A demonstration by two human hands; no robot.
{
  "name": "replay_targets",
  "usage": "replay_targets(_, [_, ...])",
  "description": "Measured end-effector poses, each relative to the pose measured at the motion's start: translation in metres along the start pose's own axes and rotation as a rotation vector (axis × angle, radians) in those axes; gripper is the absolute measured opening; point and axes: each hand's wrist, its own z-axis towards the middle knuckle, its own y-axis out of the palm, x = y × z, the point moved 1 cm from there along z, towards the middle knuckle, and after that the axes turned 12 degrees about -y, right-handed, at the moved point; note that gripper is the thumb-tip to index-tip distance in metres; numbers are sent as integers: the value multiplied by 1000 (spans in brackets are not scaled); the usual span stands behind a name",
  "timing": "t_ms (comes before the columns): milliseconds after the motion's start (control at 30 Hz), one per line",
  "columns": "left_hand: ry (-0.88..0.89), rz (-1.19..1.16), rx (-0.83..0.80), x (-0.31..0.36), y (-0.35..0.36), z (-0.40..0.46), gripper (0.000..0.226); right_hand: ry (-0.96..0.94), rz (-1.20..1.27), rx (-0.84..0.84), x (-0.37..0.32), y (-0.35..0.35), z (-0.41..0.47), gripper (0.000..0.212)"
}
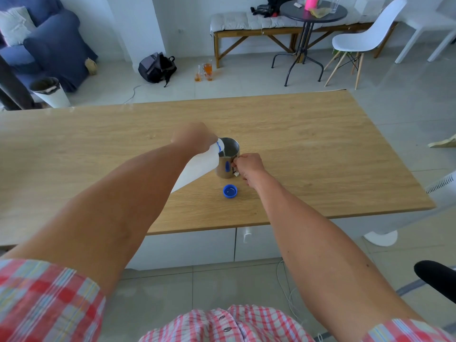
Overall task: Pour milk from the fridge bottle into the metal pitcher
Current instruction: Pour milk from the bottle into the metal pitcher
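Table (pixel 308 134): long wooden top, pale oak grain; it carried the pitcher and the cap.
Bottle (pixel 195 169): white plastic milk bottle, tipped steeply, neck down over the pitcher rim; a thin stream of milk ran from its mouth into the pitcher.
Pitcher (pixel 225 159): metal, upright near the middle of the table, handle turned toward my right side, some milk visible inside.
Left hand (pixel 195 135): my fingers were wrapped around the upper part of the bottle, holding it tilted.
Right hand (pixel 248 166): my fingers were curled around the pitcher handle, steadying it.
Cap (pixel 230 191): blue, open side up, on the table just in front of the pitcher.
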Motion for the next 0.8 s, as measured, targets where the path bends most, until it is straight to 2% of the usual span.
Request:
replay_targets(133, [5,3,-3,1,-1,1,32,11,-2,1,1,1,1,22])
replay_targets(800, [-3,2,-15,1,-2,0,31,5,7,-6,-1,0,1,19])
